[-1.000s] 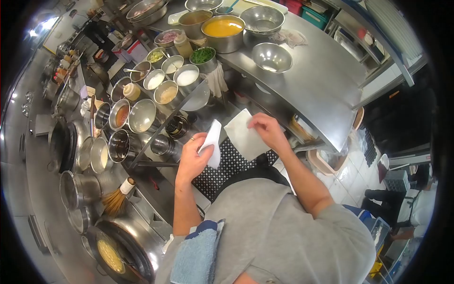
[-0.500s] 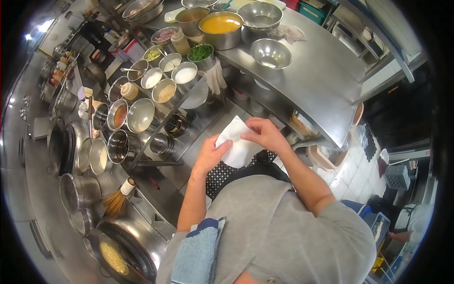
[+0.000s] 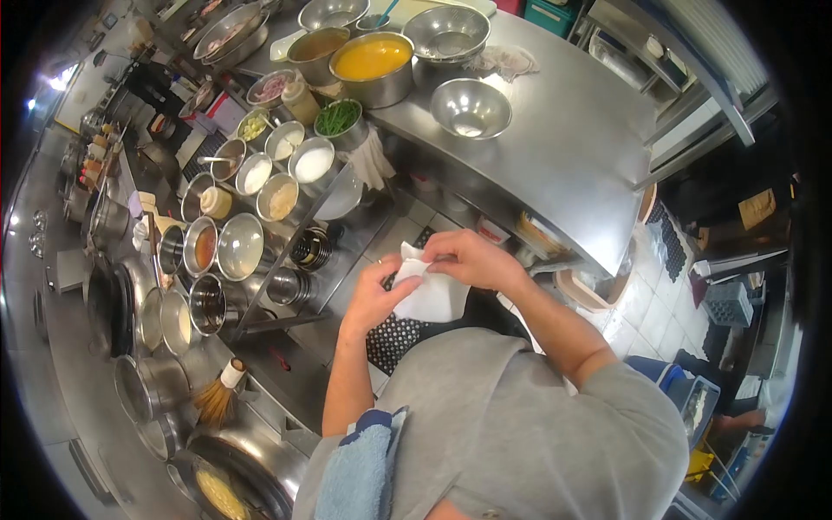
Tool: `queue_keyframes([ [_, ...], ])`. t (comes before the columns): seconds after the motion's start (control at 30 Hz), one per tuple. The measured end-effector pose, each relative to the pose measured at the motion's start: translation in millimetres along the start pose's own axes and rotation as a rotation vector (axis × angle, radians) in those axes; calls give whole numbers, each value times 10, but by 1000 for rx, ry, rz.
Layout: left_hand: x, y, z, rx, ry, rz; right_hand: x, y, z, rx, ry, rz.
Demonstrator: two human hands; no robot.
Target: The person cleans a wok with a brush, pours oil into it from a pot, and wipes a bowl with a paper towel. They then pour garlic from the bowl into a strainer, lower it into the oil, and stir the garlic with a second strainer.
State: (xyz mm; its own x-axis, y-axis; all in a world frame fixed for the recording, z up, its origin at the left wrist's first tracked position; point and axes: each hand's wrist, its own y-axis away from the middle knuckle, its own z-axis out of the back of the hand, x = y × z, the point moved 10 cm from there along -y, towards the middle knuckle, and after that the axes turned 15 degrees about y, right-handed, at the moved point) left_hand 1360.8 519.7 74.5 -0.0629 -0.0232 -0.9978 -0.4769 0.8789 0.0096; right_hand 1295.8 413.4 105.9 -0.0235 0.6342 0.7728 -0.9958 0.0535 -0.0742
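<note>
A white sheet, paper or thin cloth (image 3: 436, 299), is held in front of my body between both hands. My left hand (image 3: 374, 296) grips its left side, with the thumb on top. My right hand (image 3: 472, 260) pinches the upper edge, where a corner stands up folded. The fingertips of the two hands are close together. The underside of the sheet and some of the fingers are hidden.
A steel counter (image 3: 563, 165) carries a steel bowl (image 3: 471, 109) and a pot of orange liquid (image 3: 373, 61). Ingredient bowls stand at the left, near a bamboo brush (image 3: 217, 400) and a wok (image 3: 221, 494). Another person's arm (image 3: 741, 421) shows at the lower right.
The sheet's upper edge is now folded, and my hands have come closer together. The camera view has shifted, so the counter and bowls appear further left.
</note>
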Motion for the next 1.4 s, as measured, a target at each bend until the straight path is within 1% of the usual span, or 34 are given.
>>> queue_keyframes([
  [0.03, 93, -73, 1, -15, 44, 111, -11, -49, 59, 36, -3, 12],
  [0.13, -80, -366, 18, -174, 161, -8, -102, -132, 529, -88, -87, -20],
  [0.17, -102, -500, 40, -189, 119, -50, -301, -146, 601, -58, -53, -79],
  [0.23, -168, -761, 67, -204, -39, -23, -798, -133, 796, -1, 11, -193],
  [0.27, -229, -920, 61, -216, -117, -17, -960, -134, 983, -49, 7, -205],
  [0.3, -359, -1073, -14, -234, -83, -46, -1107, -118, 1149, -90, 1, -218],
  [0.33, -392, -1223, -51, -233, -97, -28, -1220, -115, 1286, -130, -6, -233],
  [0.37, -419, -1380, -80, -231, -111, -13, -1344, -103, 1409, -136, -159, -346],
  [0.4, -439, -1528, -105, -229, -125, -2, -1421, -149, 1523, -142, -176, -319],
  [0.47, -430, -1749, -112, -243, -37, -37, -1585, -236, 1720, -152, -211, -267],
  [0.57, -424, -1958, -114, -269, 44, -30, -1734, -335, 1823, -131, -227, -297],
  [0.67, -411, -2173, -60, -273, -128, 2, -1972, -456, 1950, -208, -185, -323],
  [0.77, -552, -2613, -91, -315, -277, -66, -2149, -650, 2265, -314, -202, -409],
  [0.87, -438, -3113, -164, -266, -339, -145, -2120, -835, 2596, -346, 180, -444],
  [0.97, -242, -3395, -230, -164, -603, -212, -2272, -999, 2569, -413, 425, -342],
  [1.03, -87, -3505, -275, -126, -677, -256, -2114, -972, 2609, -486, 567, -286],
  [1.07, -105, -3564, -318, -108, -715, -284, -2014, -975, 2630, -524, 641, -255],
  [1.17, -39, -3672, -368, -71, -759, -252, -1821, -980, 2626, -553, 621, -227],
  [1.23, 16, -3741, -378, -59, -795, -226, -2109, -1054, 2223, -471, 654, -151],
  [1.27, 38, -3762, -390, -52, -814, -211, -2052, -1104, 2133, -429, 669, -114],
  [1.37, 123, -3798, -420, -43, -932, -146, -2313, -1287, 1741, 115, 701, -356],
  [1.4, -93, -3729, -520, -65, -1013, -264, -2214, -1319, 1770, 84, 719, -333],
])
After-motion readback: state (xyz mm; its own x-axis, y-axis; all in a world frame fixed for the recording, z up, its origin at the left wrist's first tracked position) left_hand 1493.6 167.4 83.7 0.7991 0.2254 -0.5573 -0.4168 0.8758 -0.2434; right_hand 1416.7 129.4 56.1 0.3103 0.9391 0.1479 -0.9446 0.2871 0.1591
